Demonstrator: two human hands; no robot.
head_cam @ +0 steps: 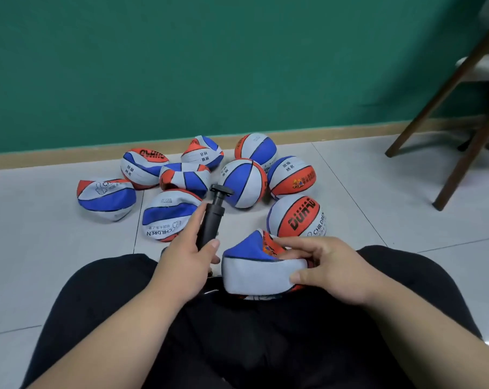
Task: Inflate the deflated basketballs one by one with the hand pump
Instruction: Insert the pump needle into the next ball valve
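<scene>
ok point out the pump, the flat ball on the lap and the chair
pump (213, 219): head view, middle of the black barrel
flat ball (254, 276): head view, its grey panel
chair (458, 175): head view, nearer brown leg

A person seen from above: bare forearms (120, 327) and black trousers (251, 346).
The left hand (187, 259) and right hand (338, 268) are bare, with short fingernails; the trousers are plain black cloth, loose, lightly creased across both legs.

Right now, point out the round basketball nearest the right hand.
The orange-panelled ball printed CHILDREN, just beyond the right hand; the other round ones sit farther back.
</scene>
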